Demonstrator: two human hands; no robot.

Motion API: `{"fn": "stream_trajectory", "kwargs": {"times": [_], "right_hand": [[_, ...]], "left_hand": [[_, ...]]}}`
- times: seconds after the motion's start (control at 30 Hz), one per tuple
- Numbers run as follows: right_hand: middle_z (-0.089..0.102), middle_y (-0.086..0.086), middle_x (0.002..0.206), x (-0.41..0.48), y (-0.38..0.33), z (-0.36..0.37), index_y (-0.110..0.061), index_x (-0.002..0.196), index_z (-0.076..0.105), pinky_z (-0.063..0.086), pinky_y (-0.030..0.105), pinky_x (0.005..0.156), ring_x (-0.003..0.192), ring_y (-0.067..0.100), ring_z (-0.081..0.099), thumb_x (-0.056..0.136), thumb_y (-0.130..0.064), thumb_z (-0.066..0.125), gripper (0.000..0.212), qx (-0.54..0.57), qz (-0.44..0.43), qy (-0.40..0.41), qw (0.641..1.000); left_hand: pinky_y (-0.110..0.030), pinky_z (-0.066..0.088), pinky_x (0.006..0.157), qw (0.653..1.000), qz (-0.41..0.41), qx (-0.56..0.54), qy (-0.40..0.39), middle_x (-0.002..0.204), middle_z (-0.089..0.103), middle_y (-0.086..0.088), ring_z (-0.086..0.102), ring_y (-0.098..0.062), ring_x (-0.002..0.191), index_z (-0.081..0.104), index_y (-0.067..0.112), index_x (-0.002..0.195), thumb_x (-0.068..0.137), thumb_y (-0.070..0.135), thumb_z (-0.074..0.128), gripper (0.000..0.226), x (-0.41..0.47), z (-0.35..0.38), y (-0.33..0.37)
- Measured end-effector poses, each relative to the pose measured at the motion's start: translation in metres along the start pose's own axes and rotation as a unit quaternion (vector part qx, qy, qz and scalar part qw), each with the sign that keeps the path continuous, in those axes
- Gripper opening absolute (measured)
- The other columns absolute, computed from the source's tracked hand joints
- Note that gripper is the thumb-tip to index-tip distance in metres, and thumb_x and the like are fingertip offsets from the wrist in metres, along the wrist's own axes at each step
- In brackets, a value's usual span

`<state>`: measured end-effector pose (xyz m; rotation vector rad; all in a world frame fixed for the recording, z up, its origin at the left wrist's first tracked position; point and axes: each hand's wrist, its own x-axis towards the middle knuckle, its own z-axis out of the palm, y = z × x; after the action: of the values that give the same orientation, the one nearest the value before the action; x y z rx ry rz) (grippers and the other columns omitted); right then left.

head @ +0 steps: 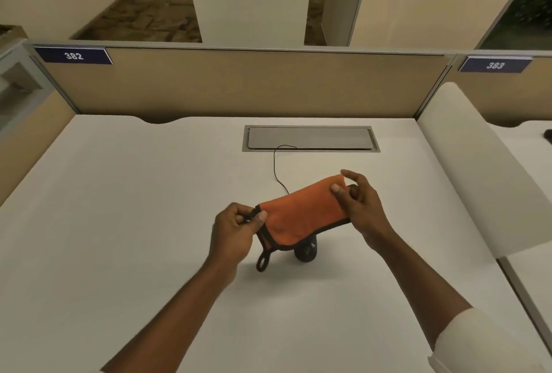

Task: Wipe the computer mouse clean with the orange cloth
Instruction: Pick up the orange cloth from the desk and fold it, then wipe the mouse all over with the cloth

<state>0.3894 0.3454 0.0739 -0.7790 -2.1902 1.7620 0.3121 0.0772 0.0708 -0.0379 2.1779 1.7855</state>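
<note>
An orange cloth [298, 214] with a dark hem and a hanging loop is stretched between both hands above the white desk [119, 223]. My left hand [234, 230] pinches its near left corner. My right hand [360, 205] pinches the far right corner between thumb and forefinger. A black computer mouse [306, 251] rests on the desk under the cloth, mostly hidden by it. Its thin black cable [276, 169] runs back to the cable hatch.
A grey cable hatch [310, 139] is set into the desk at the back. Tan partition panels [239, 86] close the rear, with number plates 382 and 383. A white divider [466, 163] borders the right side.
</note>
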Motion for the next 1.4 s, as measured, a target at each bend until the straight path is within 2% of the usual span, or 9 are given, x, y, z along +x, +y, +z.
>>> {"fn": "stream_trajectory", "kwargs": {"times": [0.13,0.27,0.5,0.73,0.87,0.97,1.1,1.27,1.4], "right_hand": [[0.073,0.012,0.102,-0.014,0.014,0.016,-0.030,0.136,0.058,0.059,0.031,0.076,0.100,0.024,0.074,0.091,-0.049,0.078,0.053,0.083,0.036,0.100,0.991],[0.076,0.009,0.119,-0.036,0.032,0.015,-0.018,0.131,0.065,0.063,0.040,0.091,0.109,0.025,0.075,0.069,-0.038,0.097,0.072,0.202,0.103,0.148,0.963],[0.079,0.012,0.121,-0.068,0.061,0.023,0.000,0.122,0.072,0.058,0.044,0.097,0.116,0.032,0.074,0.069,-0.004,0.089,0.056,0.331,0.157,0.153,0.918],[0.082,-0.005,0.105,-0.067,0.078,0.019,-0.021,0.113,0.074,0.060,0.038,0.080,0.108,0.025,0.073,0.090,-0.012,0.080,0.025,0.248,0.162,0.186,0.937],[0.080,-0.013,0.107,-0.056,0.082,0.011,-0.032,0.114,0.070,0.060,0.035,0.085,0.110,0.020,0.073,0.094,-0.026,0.077,0.021,0.191,0.142,0.168,0.957],[0.073,-0.017,0.121,-0.047,0.084,0.003,-0.035,0.127,0.064,0.056,0.033,0.093,0.114,0.007,0.070,0.097,-0.036,0.075,0.033,0.080,0.094,0.120,0.985],[0.062,-0.040,0.125,-0.038,0.086,-0.001,-0.047,0.136,0.054,0.051,0.018,0.089,0.113,-0.015,0.061,0.099,-0.039,0.071,0.041,-0.004,0.045,0.049,0.998],[0.057,-0.046,0.123,-0.034,0.092,0.003,-0.056,0.146,0.042,0.047,-0.001,0.078,0.111,-0.029,0.052,0.098,-0.042,0.071,0.058,-0.070,0.008,0.022,0.997],[0.053,-0.027,0.147,-0.029,0.098,0.009,-0.057,0.153,0.036,0.041,0.022,0.107,0.132,-0.004,0.051,0.101,-0.038,0.067,0.063,-0.100,-0.031,0.017,0.994]], "left_hand": [[-0.039,0.066,0.072,0.990,-0.085,-0.112,-0.029,0.088,0.078,-0.021,0.079,-0.031,0.082,0.066,-0.002,0.093,0.091,0.011,0.080,0.019,-0.019,0.011,-0.026],[-0.042,0.066,0.074,0.978,-0.136,-0.149,-0.050,0.087,0.078,-0.019,0.079,-0.031,0.084,0.065,-0.004,0.095,0.091,0.008,0.079,0.018,-0.033,0.022,-0.050],[-0.038,0.066,0.077,0.959,-0.211,-0.170,-0.081,0.092,0.080,-0.014,0.080,-0.024,0.086,0.066,-0.002,0.102,0.092,0.009,0.079,0.020,-0.062,0.047,-0.068],[-0.039,0.066,0.084,0.958,-0.226,-0.119,-0.127,0.096,0.079,-0.013,0.080,-0.023,0.088,0.067,0.001,0.103,0.090,0.013,0.081,0.022,-0.074,0.071,-0.075],[-0.040,0.065,0.085,0.955,-0.225,-0.059,-0.186,0.093,0.081,-0.010,0.080,-0.023,0.088,0.067,0.001,0.101,0.087,0.015,0.085,0.026,-0.078,0.076,-0.079],[-0.038,0.066,0.081,0.957,-0.196,0.048,-0.208,0.090,0.081,-0.004,0.080,-0.016,0.081,0.069,0.010,0.098,0.086,0.027,0.086,0.027,-0.075,0.076,-0.083],[-0.031,0.061,0.076,0.930,-0.067,0.286,-0.223,0.083,0.075,0.013,0.072,-0.005,0.077,0.068,0.029,0.085,0.081,0.044,0.086,0.023,-0.057,0.074,-0.082],[-0.035,0.055,0.076,0.863,0.135,0.475,-0.108,0.098,0.066,0.015,0.066,-0.015,0.092,0.058,0.034,0.101,0.081,0.047,0.079,0.032,-0.012,0.068,-0.074],[-0.037,0.046,0.102,0.853,0.179,0.463,-0.158,0.136,0.055,0.003,0.051,-0.021,0.123,0.049,0.023,0.136,0.074,0.046,0.087,0.077,0.023,0.074,-0.074]]}}
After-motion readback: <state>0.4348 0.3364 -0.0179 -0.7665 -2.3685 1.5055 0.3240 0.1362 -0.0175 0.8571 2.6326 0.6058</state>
